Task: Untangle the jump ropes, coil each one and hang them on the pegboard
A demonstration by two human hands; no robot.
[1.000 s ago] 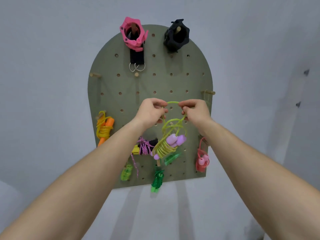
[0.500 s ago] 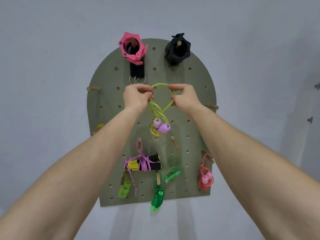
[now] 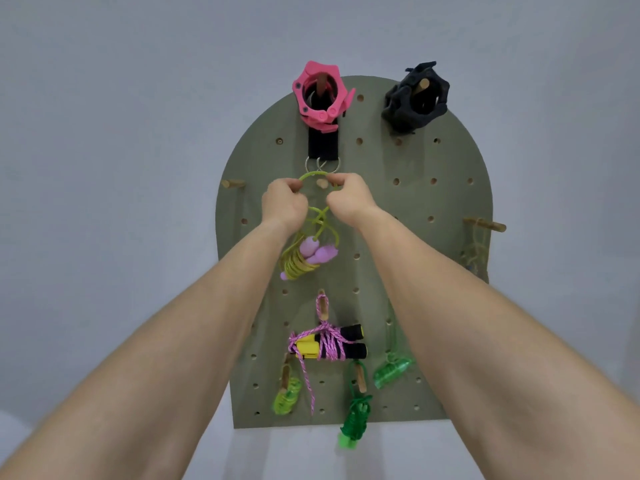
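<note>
The left grip and the right grip are both closed in a pinch on the top loop of a lime-green jump rope, thumb and fingers curled round the cord on either side of a short wooden peg. The loop arches just over that peg, below the two metal rings of a black strap. Beneath the wrists the cord crosses itself once, then hangs as a tight bundle wound around its two lilac handles, in front of the upper middle of the pegboard. The pegboard is olive green with a rounded top and rows of holes, and it stands flat against a pale grey-blue wall. At its top a pink clamp collar and a black clamp collar sit on pegs. Lower down hangs a pink-and-purple braided rope wrapped round black handles with yellow ends. Along the bottom hang a lime translucent rope, a dark green rope and a lighter green rope. At the right edge a faint yellowish cord hangs from a side peg; a bare peg sticks out at the left edge.
</note>
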